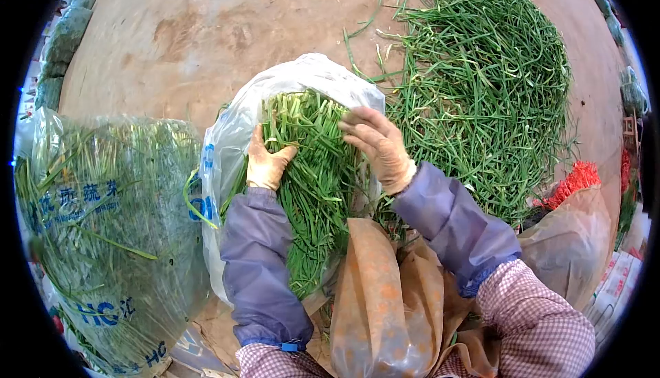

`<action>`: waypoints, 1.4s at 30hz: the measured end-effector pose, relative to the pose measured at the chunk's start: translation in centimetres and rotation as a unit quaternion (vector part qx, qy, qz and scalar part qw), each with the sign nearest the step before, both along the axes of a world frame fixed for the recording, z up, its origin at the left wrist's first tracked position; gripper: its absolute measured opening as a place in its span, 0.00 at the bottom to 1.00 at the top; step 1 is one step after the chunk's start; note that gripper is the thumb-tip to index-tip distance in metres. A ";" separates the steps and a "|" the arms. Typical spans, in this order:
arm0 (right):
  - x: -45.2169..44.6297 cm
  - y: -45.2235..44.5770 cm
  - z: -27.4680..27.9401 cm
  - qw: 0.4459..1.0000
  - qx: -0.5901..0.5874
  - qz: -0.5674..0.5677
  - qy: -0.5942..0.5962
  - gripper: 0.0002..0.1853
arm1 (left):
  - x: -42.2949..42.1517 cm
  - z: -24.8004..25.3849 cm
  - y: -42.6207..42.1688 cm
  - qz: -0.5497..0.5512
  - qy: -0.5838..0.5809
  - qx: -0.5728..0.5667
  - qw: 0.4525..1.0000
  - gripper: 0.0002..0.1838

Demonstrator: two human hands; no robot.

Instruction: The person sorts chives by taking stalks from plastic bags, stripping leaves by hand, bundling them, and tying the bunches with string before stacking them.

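Note:
An open clear plastic bag lies in the middle, packed with long green stalks whose pale cut ends point away from me. My left hand, in a tan glove, is at the left side of the stalks inside the bag, thumb and fingers spread against them. My right hand, gloved too, is over the bag's right edge with its fingers stretched towards the cut ends. Whether its fingertips touch the stalks is hard to tell.
A filled clear bag with blue print stands at the left. Loose green stalks are heaped at the upper right. Red ties lie at the right. A brownish plastic sheet hangs before my body.

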State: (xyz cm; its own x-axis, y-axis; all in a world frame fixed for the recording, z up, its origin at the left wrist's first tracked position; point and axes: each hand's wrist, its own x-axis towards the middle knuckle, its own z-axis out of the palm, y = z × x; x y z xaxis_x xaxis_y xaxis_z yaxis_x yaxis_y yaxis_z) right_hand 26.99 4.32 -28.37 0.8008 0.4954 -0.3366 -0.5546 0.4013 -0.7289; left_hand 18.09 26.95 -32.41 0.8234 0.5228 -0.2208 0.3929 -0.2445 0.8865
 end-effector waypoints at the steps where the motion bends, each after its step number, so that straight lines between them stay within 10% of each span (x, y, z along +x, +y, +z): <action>1: 0.6 1.2 -0.9 0.999 -0.007 0.048 -0.010 0.35 | 0.2 0.9 -0.3 -0.005 0.009 0.022 1.000 0.42; 7: -0.3 5.3 -2.9 0.985 0.003 0.151 -0.083 0.54 | -0.1 2.8 -5.4 0.065 -0.043 -0.133 0.988 0.36; 9: -2.1 5.9 -2.9 0.990 0.084 0.114 -0.016 0.53 | -1.0 1.3 -7.5 0.072 -0.044 -0.042 0.996 0.40; 11: -2.6 4.5 -1.4 0.988 0.080 0.115 -0.059 0.48 | -2.6 0.3 -9.1 -0.023 -0.040 0.285 0.957 0.45; 20: -4.6 -2.1 2.6 0.940 0.070 0.293 -0.161 0.56 | -8.4 3.5 -14.7 -0.073 -0.100 0.277 0.953 0.44; 22: -3.4 -1.0 3.6 0.786 -0.048 0.291 -0.543 0.55 | -9.3 3.4 -15.8 0.037 -0.196 -0.083 0.976 0.40; 24: -5.1 0.1 6.3 0.707 -0.118 0.346 -0.606 0.48 | -6.6 4.5 -18.1 0.166 -0.393 -0.364 0.828 0.37; 25: -6.4 1.1 5.6 0.719 -0.087 0.303 -0.620 0.37 | -5.6 5.1 -18.9 0.197 -0.480 -0.433 0.737 0.35; 29: -9.0 2.4 2.3 0.809 -0.001 0.272 -0.521 0.23 | -13.8 1.9 -15.5 0.192 -0.183 -0.516 0.814 0.37; 32: -8.9 0.9 1.1 0.922 -0.007 0.236 -0.308 0.20 | -13.3 8.7 -11.6 -0.096 0.053 -0.003 0.994 0.40; 35: -7.9 -0.6 4.4 0.992 -0.035 0.121 0.030 0.13 | -12.2 6.8 -9.0 -0.106 -0.058 -0.126 0.985 0.43; 38: -9.9 -0.8 4.4 0.999 0.031 0.042 -0.006 0.15 | -8.5 6.7 -8.0 -0.196 -0.115 -0.184 0.956 0.41; 40: -8.4 -1.6 7.8 0.994 -0.034 0.081 -0.070 0.16 | -7.1 5.7 -7.9 -0.220 0.033 -0.401 0.889 0.42; 42: -4.5 -4.9 10.6 0.985 -0.090 0.044 -0.144 0.13 | -6.6 4.2 -7.3 -0.228 0.127 -0.341 0.903 0.39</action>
